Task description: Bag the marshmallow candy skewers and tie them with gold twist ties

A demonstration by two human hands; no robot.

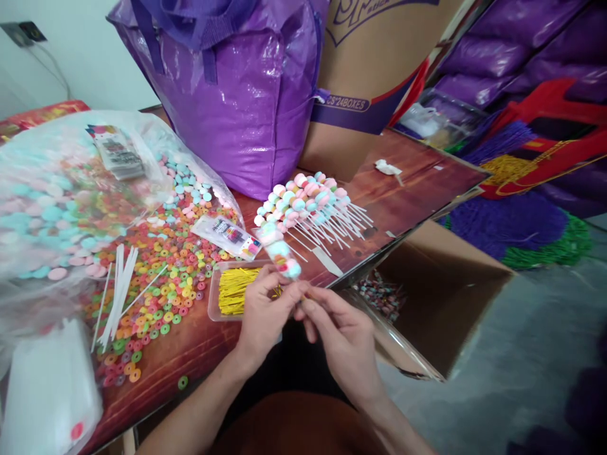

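Note:
A candy skewer [279,248] with pastel marshmallows and bright rings, seemingly in a clear wrapper, points up and away from my hands. My left hand [270,304] is closed around its lower end. Fingertips of my right hand [339,325] pinch together at the same spot, just below the candy; the exact grip is hidden. Beside my left hand is a clear plastic tub [213,297] of yellow twist ties [233,291]. Beyond the hands lies a pile of marshmallow skewers [308,199], white sticks pointing right. A printed candy packet [226,236] lies left of the held skewer.
Loose ring candies [175,278] and white sticks [118,297] cover the left table, by a big clear bag of marshmallows [42,208]. A purple bag [227,95] and carton [351,142] stand behind. An open cardboard box [441,303] sits below the right edge.

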